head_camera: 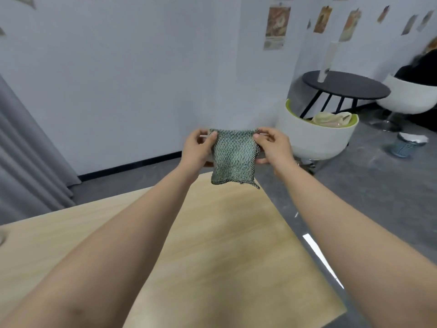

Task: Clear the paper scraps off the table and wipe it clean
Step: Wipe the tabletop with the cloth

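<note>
A small green cloth (233,157) with a dark patterned border hangs in the air above the far end of the light wooden table (227,245). My left hand (199,147) pinches its upper left corner. My right hand (272,146) pinches its upper right corner, with fingers also along the right edge. The cloth is spread flat between both hands and its lower edge hangs free. No paper scraps show on the visible tabletop.
A white tub chair (314,136) with a green lining stands right of the table's far end. Behind it are a black round table (347,87) and another white chair (411,95). A small bin (406,144) stands on the grey floor. A grey curtain (26,162) hangs at left.
</note>
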A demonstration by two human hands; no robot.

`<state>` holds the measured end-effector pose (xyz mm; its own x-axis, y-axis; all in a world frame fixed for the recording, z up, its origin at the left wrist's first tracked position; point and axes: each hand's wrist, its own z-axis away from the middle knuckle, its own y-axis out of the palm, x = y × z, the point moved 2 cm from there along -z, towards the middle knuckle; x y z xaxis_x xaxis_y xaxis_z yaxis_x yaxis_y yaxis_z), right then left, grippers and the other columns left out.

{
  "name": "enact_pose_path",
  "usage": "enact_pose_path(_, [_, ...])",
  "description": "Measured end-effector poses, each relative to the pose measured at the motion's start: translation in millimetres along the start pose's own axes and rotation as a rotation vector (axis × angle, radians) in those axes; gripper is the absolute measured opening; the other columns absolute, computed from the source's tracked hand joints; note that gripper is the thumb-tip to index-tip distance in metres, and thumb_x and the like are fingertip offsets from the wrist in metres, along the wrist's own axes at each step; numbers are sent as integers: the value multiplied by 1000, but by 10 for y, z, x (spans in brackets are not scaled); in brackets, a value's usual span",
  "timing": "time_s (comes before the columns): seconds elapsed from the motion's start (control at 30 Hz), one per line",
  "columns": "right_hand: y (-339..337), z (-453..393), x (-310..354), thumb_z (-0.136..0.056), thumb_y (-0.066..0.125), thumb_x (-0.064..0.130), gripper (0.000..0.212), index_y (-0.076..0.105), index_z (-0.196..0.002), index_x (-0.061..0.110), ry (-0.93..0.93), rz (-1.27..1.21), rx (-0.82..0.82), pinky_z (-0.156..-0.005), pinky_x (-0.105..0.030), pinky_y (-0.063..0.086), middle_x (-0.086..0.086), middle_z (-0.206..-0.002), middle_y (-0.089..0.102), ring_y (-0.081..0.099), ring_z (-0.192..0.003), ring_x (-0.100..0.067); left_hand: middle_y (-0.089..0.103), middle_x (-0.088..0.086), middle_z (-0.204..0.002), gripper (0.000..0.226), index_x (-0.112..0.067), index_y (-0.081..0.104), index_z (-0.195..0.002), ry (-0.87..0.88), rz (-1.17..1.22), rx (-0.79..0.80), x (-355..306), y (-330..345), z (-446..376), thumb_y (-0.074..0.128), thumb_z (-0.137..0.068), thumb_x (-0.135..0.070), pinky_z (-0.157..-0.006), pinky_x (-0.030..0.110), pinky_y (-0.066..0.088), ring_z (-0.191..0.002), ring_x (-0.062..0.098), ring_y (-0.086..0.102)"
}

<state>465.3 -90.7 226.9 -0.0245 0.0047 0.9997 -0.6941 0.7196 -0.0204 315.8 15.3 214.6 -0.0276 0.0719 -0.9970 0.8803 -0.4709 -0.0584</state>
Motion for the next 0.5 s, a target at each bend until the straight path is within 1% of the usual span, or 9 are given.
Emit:
enact_pose_path(0.07, [50, -225, -163, -93, 56, 9, 22, 57, -115, 10, 25, 4, 42, -41, -23, 52, -7, -104, 54, 56, -84, -11, 57, 4, -94, 12, -19, 53, -91, 1, -34, -62, 145, -7, -137, 56, -93, -30, -58, 28, 53, -83, 18, 58])
enact_pose_path(0.13, [88, -301, -275, -92, 57, 10, 18, 57, -109, 15, 33, 28, 67, -41, -24, 53, -7, -104, 55, 56, -88, -15, 57, 4, -95, 12, -18, 53, -90, -29, -15, -68, 263, -15, -184, 57, -93, -29, -53, 23, 51, -82, 16, 57])
enact_pose_path(0.17, [98, -502, -383, -92, 57, 10, 17, 57, -109, 15, 66, 25, 92, -42, -25, 54, -8, -104, 56, 56, -90, -16, 57, 5, -96, 12, -17, 54, -90, -71, -12, -103, 369, 68, -315, 58, -92, -28, -54, 24, 54, -83, 17, 58])
enact_pose_path(0.2, [97, -666, -486, -93, 57, 10, 18, 57, -110, 15, 86, 28, 116, -43, -27, 55, -8, -104, 56, 56, -90, -17, 57, 6, -98, 13, -17, 55, -90, -111, 15, -136, 467, 138, -410, 59, -92, -29, -57, 30, 56, -85, 18, 58])
enact_pose_path(0.23, [100, -673, -519, -93, 57, 10, 18, 57, -110, 14, 86, 35, 122, -44, -29, 56, -9, -104, 56, 57, -90, -17, 57, 6, -99, 13, -16, 55, -91, -143, 50, -134, 511, 153, -402, 59, -92, -28, -60, 33, 58, -84, 17, 58])
enact_pose_path(0.27, [95, -739, -600, -93, 56, 11, 19, 58, -112, 13, 85, 53, 135, -44, -29, 56, -8, -103, 57, 57, -90, -17, 56, 5, -100, 13, -14, 55, -93, -177, 82, -131, 570, 200, -410, 59, -92, -27, -56, 31, 57, -81, 15, 58])
enact_pose_path(0.33, [67, -959, -807, -94, 56, 13, 23, 59, -116, 10, 104, 83, 144, -42, -28, 54, -6, -102, 57, 56, -90, -16, 55, 5, -101, 13, -11, 54, -96, -233, 90, -169, 758, 344, -516, 57, -93, -23, -48, 24, 53, -76, 13, 56])
enact_pose_path(0.4, [36, -1101, -1042, -94, 56, 15, 26, 59, -118, 10, 124, 129, 170, -39, -24, 52, -4, -102, 59, 56, -88, -14, 56, 6, -102, 11, -12, 53, -94, -295, 95, -190, 939, 454, -567, 56, -94, -22, -48, 26, 54, -78, 15, 55])
enact_pose_path(0.5, [-6, -1257, -1360, -94, 55, 16, 25, 60, -118, 10, 161, 164, 188, -39, -20, 50, 2, -98, 59, 55, -78, -3, 55, 7, -101, 7, -15, 51, -91, -391, 106, -217, 1243, 560, -640, 57, -93, -18, -50, 28, 55, -82, 19, 54])
